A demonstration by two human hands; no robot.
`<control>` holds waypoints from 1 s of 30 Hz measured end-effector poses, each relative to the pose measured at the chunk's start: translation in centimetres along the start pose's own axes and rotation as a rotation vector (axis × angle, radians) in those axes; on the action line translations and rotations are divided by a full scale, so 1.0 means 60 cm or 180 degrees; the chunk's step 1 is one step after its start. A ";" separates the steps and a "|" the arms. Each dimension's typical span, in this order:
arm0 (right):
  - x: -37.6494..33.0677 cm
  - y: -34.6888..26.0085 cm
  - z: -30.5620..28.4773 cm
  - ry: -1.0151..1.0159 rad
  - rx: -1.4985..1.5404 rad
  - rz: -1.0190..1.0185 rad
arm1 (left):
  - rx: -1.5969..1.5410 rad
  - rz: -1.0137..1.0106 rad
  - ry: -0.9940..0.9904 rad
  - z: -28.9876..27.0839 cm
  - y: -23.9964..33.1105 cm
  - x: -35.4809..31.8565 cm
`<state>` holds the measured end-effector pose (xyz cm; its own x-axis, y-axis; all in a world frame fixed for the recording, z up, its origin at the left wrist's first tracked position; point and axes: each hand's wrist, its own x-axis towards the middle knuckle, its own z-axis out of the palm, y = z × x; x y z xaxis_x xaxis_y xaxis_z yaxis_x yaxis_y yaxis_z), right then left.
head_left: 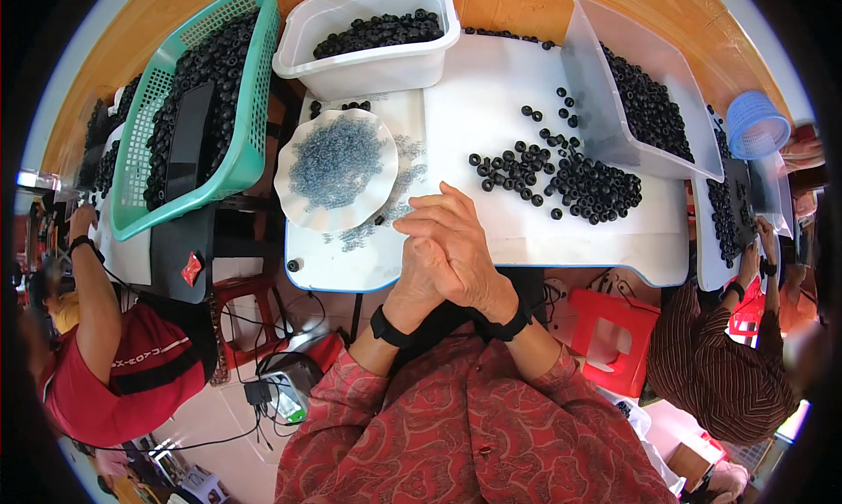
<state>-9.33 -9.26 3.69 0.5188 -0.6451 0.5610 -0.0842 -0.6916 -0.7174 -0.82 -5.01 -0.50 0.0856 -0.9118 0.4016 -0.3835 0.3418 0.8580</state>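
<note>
My left hand (416,271) and my right hand (474,257) are pressed together just over the front edge of the white table (544,245). The right hand's fingers lie across the left hand, whose fingers are mostly hidden. Whatever the palms enclose, if anything, does not show. Beyond them to the left stands a white wavy-rimmed plate (289,197), heaped with small translucent grey-blue rings (338,162). More such rings lie scattered beside it. Right of my hands is a loose pile of black round pieces with holes (596,188).
Black pieces also fill a white tub (377,70) at the back, a clear bin (605,140) at right and a green basket (189,201) at left. A red stool (614,337) stands below the table. Co-workers sit on the left (132,372) and right (719,364).
</note>
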 end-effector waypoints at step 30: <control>-0.005 -0.002 0.010 -0.0092 -0.0144 0.0096 | -0.0686 -0.0074 0.0041 -0.015 -0.011 0.006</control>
<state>-8.93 -8.78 3.37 0.5396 -0.6567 0.5268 -0.1383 -0.6863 -0.7140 0.28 -5.33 -0.64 0.1045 -0.9175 0.3837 -0.1760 0.3626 0.9152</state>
